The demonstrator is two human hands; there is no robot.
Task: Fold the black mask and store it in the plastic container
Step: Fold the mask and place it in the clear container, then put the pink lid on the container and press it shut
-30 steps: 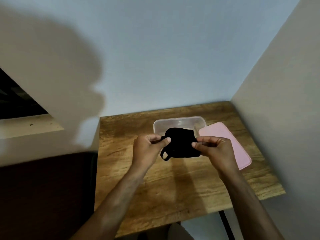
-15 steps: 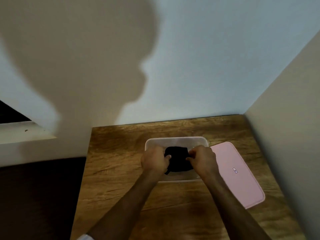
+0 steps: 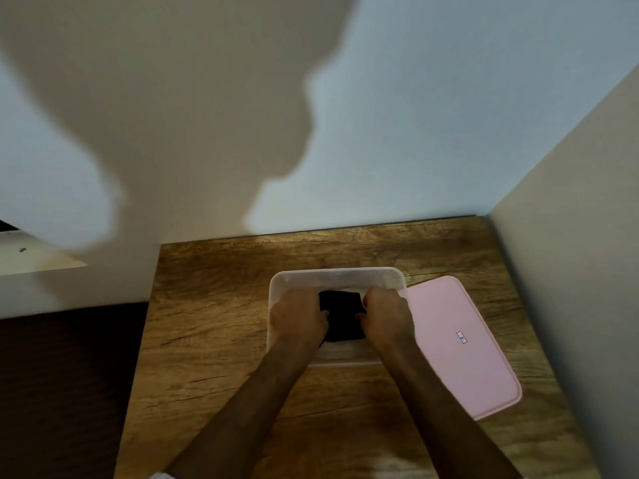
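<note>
The folded black mask (image 3: pixel 342 314) lies inside the clear plastic container (image 3: pixel 337 274), which stands on the wooden table. My left hand (image 3: pixel 299 314) is curled over the mask's left edge, and my right hand (image 3: pixel 387 312) over its right edge. Both hands reach down into the container and press or hold the mask between them. The mask's side edges are hidden under my fingers.
A pink lid (image 3: pixel 463 344) lies flat on the table (image 3: pixel 214 323), touching the container's right side. White walls close the table in at the back and right. The table's left edge drops to a dark floor (image 3: pixel 62 392).
Both hands carried the mask from above the table's middle forward and down into the container. The view has tilted and moved closer to the table.
</note>
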